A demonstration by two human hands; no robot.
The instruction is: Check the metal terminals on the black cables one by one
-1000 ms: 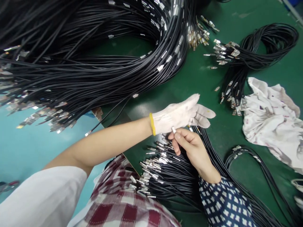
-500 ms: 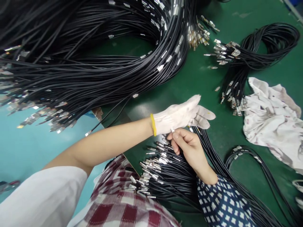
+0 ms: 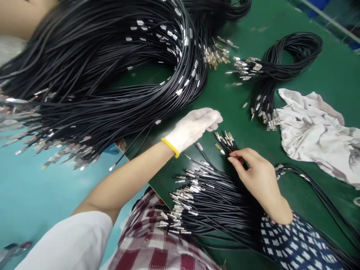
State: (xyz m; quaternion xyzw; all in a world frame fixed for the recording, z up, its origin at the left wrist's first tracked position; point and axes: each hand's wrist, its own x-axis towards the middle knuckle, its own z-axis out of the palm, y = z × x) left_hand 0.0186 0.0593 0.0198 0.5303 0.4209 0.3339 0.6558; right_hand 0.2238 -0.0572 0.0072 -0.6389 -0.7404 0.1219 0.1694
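- Here's the bare right hand (image 3: 255, 176), in a navy sleeve with white motifs (image 3: 298, 243), thumb and forefinger tips almost meeting at a small bunch of black cables with slim metal tips (image 3: 225, 140); whether a strand is pinched, I can't tell.
- The left hand (image 3: 194, 125), in a white knit glove with a yellow cuff, reaches out just beyond them, fingers straight and together, nothing seen in them, underside hidden.
- Below, a wide bundle of black cables with silver ends (image 3: 216, 198) fans toward the body, probably so the ends stay easy to reach.
- No container: the smooth green tabletop (image 3: 230, 95) bears them directly.
- A huge black cable coil (image 3: 126, 99) sprawls left, ends overhanging the edge, perhaps for lack of room.
- Over right, crumpled white cloth (image 3: 309, 131) sits beside a smaller black cable loop (image 3: 313, 48), seemingly kept apart.
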